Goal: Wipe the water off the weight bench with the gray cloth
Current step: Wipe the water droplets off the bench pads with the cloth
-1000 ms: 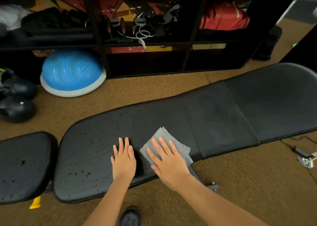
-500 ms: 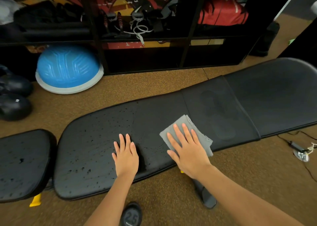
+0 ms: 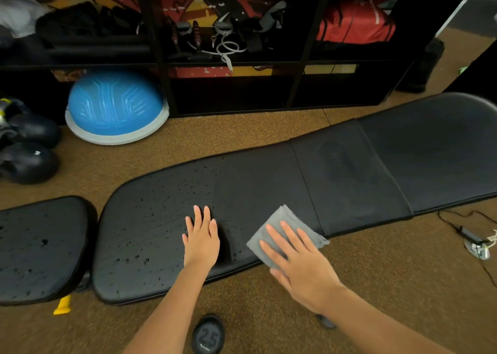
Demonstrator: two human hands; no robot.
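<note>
The black weight bench (image 3: 269, 187) runs across the view, its long pad dotted with water drops on the left half, drier to the right. A folded gray cloth (image 3: 282, 220) lies on the pad's near edge. My right hand (image 3: 298, 259) presses flat on the cloth with straight, spread fingers. My left hand (image 3: 201, 238) rests flat on the wet pad just left of it, fingers together. The separate seat pad (image 3: 40, 246) at far left also carries drops.
A black shelf unit (image 3: 228, 66) with gear stands behind the bench. A blue balance dome (image 3: 115, 106) and dark boxing gloves (image 3: 27, 149) sit on the brown floor at left. A 25 dumbbell (image 3: 208, 336) lies near my feet; a cable (image 3: 468, 232) lies at right.
My right hand slid the cloth right along the pad, then back toward the near edge. My left hand stayed put on the pad.
</note>
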